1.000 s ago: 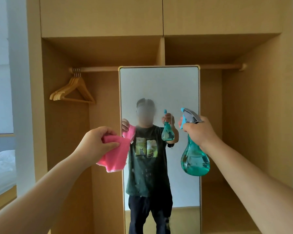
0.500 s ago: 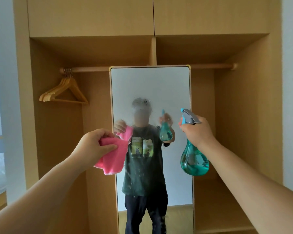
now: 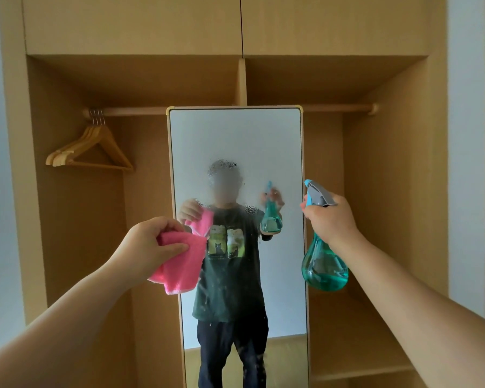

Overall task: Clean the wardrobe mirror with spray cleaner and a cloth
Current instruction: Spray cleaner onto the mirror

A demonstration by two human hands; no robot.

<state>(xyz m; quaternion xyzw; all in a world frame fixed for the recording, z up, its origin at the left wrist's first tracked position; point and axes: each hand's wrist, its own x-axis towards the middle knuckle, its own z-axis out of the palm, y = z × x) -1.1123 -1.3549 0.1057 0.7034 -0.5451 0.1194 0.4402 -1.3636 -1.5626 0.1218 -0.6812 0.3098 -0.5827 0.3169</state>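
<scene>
Wardrobe mirror [image 3: 235, 141]: tall rectangle of glass in a thin pale frame with rounded corners, upright at the middle of an open wooden wardrobe [image 3: 389, 191], in front of the centre divider [image 3: 242, 82] and the round hanging rail [image 3: 333, 108]. Patch of fine droplets [image 3: 224, 163] on the upper-middle glass, over the reflected person [image 3: 230, 275]. Left of the mirror, a bunch of wooden hangers [image 3: 93, 148] on the rail; above, two flat cupboard doors [image 3: 132, 23]. Left hand [image 3: 149, 245] raised before the left frame edge, grip closed round a fluffy pink cloth [image 3: 184, 264], folded, hanging below the fingers and covering part of that edge. Right hand [image 3: 331, 219] at the right frame edge, grip wrapped round the neck of a translucent teal, pear-shaped spray bottle [image 3: 324, 268], part full, grey-and-blue nozzle toward the glass. Contact between cloth or bottle and mirror not discernible.
</scene>
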